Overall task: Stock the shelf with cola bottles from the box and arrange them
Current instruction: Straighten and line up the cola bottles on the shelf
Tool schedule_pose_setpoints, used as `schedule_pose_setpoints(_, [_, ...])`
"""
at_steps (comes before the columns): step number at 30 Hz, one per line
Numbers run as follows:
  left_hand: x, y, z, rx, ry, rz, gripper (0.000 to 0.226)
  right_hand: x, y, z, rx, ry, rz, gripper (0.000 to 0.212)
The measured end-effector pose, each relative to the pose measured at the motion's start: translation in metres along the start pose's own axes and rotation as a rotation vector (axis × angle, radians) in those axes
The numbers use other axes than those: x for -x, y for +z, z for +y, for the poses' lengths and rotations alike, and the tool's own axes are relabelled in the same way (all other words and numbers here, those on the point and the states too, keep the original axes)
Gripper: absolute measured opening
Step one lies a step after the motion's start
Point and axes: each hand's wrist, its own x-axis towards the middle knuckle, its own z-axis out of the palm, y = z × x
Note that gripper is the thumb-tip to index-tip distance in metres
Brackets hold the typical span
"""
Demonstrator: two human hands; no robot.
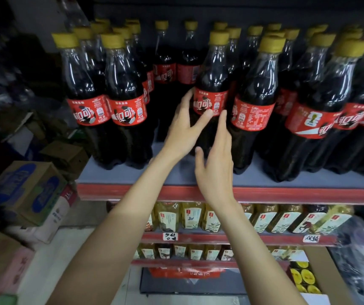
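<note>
Both hands (201, 148) hide the cola bottle (212, 84) base

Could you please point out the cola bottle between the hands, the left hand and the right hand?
cola bottle (212, 84): head view, dark shoulder above label.
left hand (184, 130): head view, back of hand.
right hand (217, 170): head view, back of hand.
</note>
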Motion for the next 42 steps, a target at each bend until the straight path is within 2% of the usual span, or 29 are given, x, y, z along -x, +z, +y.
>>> schedule_pose_setpoints(3, [0.014,-0.007,0.001,-0.139,-0.012,0.202,0.067,-0.015,0.006,0.002,0.131,-0.089,-0.019,0.092])
schedule_pose_setpoints(8, [0.036,-0.021,0.014,-0.290,0.002,0.159,0.064,-0.044,0.026,0.004,0.356,-0.118,-0.025,0.093])
schedule_pose_setpoints(10, [0.053,-0.032,0.020,-0.401,0.211,0.291,0.054,-0.052,0.033,0.003,0.308,-0.076,-0.096,0.100])
schedule_pose_setpoints(12, [0.067,-0.045,0.014,-0.573,0.434,0.518,0.044,-0.062,0.041,0.001,0.276,-0.044,-0.150,0.100])
schedule_pose_setpoints(13, [0.070,-0.052,0.009,-0.656,0.486,0.628,0.042,-0.067,0.046,0.000,0.283,-0.042,-0.155,0.099])
schedule_pose_setpoints(15, [0.071,-0.067,-0.003,-0.764,0.459,0.758,0.045,-0.077,0.057,-0.002,0.299,-0.043,-0.160,0.096])
schedule_pose_setpoints(17, [0.069,-0.077,-0.014,-0.833,0.393,0.776,0.052,-0.086,0.067,-0.002,0.294,-0.030,-0.190,0.093])
schedule_pose_setpoints(20, [0.066,-0.084,-0.023,-0.878,0.352,0.730,0.057,-0.098,0.076,-0.003,0.275,0.009,-0.233,0.096])
schedule_pose_setpoints(26, [0.064,-0.086,-0.027,-0.842,0.370,0.703,0.056,-0.106,0.087,0.001,0.300,0.004,-0.192,0.098])
schedule_pose_setpoints(29, [0.067,-0.083,-0.022,-0.769,0.397,0.715,0.051,-0.105,0.081,0.001,0.211,0.003,-0.261,0.096])
schedule_pose_setpoints(31, [0.071,-0.076,-0.015,-0.674,0.477,0.723,0.043,-0.097,0.069,-0.001,0.124,-0.022,-0.294,0.090])
schedule_pose_setpoints(34, [0.077,-0.060,-0.005,-0.489,0.620,0.670,0.030,-0.067,0.036,-0.005,0.003,-0.104,-0.220,0.064])
schedule_pose_setpoints(36, [0.074,-0.046,0.001,-0.306,0.594,0.563,0.025,-0.034,0.005,-0.006,-0.075,-0.154,-0.088,0.044])
schedule_pose_setpoints(38, [0.064,-0.030,0.007,-0.090,0.405,0.362,0.026,-0.002,-0.024,-0.004,-0.120,-0.180,0.111,0.030])
schedule_pose_setpoints(40, [0.052,-0.013,0.014,0.108,0.160,0.097,0.036,0.019,-0.041,0.007,-0.080,-0.175,0.315,0.025])
schedule_pose_setpoints(42, [0.041,0.006,0.017,0.193,0.022,-0.103,0.046,0.025,-0.049,0.021,0.016,-0.105,0.424,0.031])
